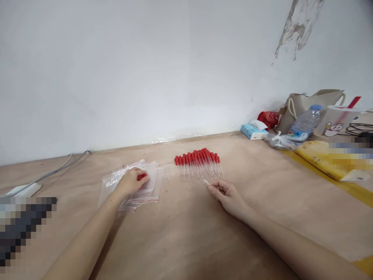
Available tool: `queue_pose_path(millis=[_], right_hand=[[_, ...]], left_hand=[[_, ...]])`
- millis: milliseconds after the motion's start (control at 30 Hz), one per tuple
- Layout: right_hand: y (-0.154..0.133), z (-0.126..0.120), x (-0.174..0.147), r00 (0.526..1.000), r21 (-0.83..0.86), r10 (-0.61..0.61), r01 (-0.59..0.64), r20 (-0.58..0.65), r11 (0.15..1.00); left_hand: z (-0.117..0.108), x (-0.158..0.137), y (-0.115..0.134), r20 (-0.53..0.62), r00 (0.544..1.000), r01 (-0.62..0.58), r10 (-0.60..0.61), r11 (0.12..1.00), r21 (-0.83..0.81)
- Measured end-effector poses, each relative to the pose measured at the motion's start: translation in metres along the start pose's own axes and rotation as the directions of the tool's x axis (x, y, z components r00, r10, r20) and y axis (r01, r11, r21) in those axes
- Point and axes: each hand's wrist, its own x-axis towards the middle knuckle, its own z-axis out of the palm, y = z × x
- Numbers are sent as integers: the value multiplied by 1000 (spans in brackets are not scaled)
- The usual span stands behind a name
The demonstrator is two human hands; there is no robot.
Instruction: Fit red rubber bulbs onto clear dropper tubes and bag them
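Note:
My left hand [130, 182] rests over a stack of clear zip-lock bags [153, 186], its fingers curled on red rubber bulbs [142, 176]; how many it covers I cannot tell. Between the thumb and fingers of my right hand [223, 193] is a thin glass dropper tube [206, 182], tip up and to the left. Just beyond that hand lies a row of glass droppers with red bulbs [198, 157], bulbs toward the wall. Several bare glass tubes [167, 174] lie between the bags and this row.
Brown paper [180, 237] covers the table up to the white wall. At right are a tissue pack [253, 131], a plastic bottle [305, 122], a cup with a red straw [335, 120], a beige bag [314, 99] and a yellow package [320, 157]. Grey cables [61, 169] run at left.

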Motion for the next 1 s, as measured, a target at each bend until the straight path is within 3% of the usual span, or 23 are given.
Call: queue_pose_path(millis=[167, 300, 400, 533, 700, 767, 867, 933, 1000], right_hand=[[-4, 0, -1, 1000, 22, 4, -5, 30, 1000], [-6, 1, -1, 1000, 14, 6, -7, 29, 1000], [-4, 0, -1, 1000, 2, 2, -2, 26, 1000], [-1, -1, -1, 1000, 5, -7, 7, 30, 1000], [0, 0, -2, 1000, -1, -15, 15, 19, 1000], [1, 1, -1, 1000, -4, -18, 18, 18, 1000], [2, 0, -1, 999, -1, -27, 27, 21, 1000], [2, 0, 0, 999, 6, -29, 28, 23, 1000], [2, 0, -1, 999, 2, -38, 38, 14, 999]], left_hand=[[7, 3, 15, -82, 992, 110, -100, 985, 132], [13, 0, 16, -219, 973, 101, -71, 986, 131], [16, -2, 14, -328, 944, 61, -45, 997, 39], [18, -2, 11, -332, 932, 98, -147, 982, -160], [16, -6, 14, -382, 915, 84, -134, 986, -145], [12, -7, 17, -446, 889, 53, -104, 991, -124], [2, -9, 25, -580, 808, 23, -104, 989, -146], [-4, -15, 36, -616, 773, -5, -152, 969, -246], [-7, -26, 53, -555, 804, -66, -214, 895, -440]])
